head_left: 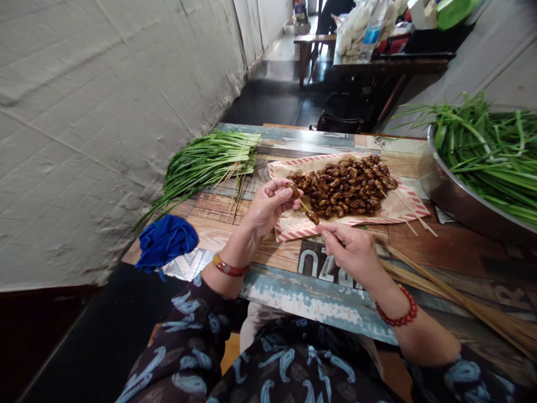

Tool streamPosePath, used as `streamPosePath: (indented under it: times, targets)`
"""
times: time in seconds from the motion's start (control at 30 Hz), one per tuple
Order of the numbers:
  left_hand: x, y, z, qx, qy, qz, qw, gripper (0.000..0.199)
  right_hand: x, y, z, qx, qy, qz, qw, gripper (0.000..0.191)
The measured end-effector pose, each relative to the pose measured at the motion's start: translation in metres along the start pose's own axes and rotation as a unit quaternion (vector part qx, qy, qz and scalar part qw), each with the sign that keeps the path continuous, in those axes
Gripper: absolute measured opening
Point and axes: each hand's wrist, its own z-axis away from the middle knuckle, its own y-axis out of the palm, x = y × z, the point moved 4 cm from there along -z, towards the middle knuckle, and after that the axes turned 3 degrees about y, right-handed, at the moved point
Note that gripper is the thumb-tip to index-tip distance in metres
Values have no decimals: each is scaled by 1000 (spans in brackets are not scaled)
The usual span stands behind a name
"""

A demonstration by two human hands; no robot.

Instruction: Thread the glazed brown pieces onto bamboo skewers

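Observation:
My left hand (274,202) pinches a small brown glossy piece (292,190) at the upper end of a thin wooden skewer (304,205). Another brown piece (312,217) is on the same skewer, between my hands. The skewer's lower part is in the closed fingers of my right hand (350,249). Just beyond my hands, a heap of brown glossy pieces (344,187) lies on paper with a red striped edge (287,230). Skewers (409,211) rest across the paper's right side.
Green stalks (205,159) with skewers lie at the left, near a blue cloth (166,242). A metal bowl (455,196) of long green leaves (495,151) stands right. Bare skewers (453,294) lie at the front right of the table (268,280). A wall rises at the left.

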Motion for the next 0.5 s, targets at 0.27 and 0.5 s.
streamPosePath:
  times: [0.27,0.5]
  targets:
    - [2,2,1,1,-10,15,1000,36,-1,1,-1,-23,-8,6,1000,22]
    - [6,8,4,14,-22,15,1000,37,2,0,-2,-21,-11,17,1000,21]
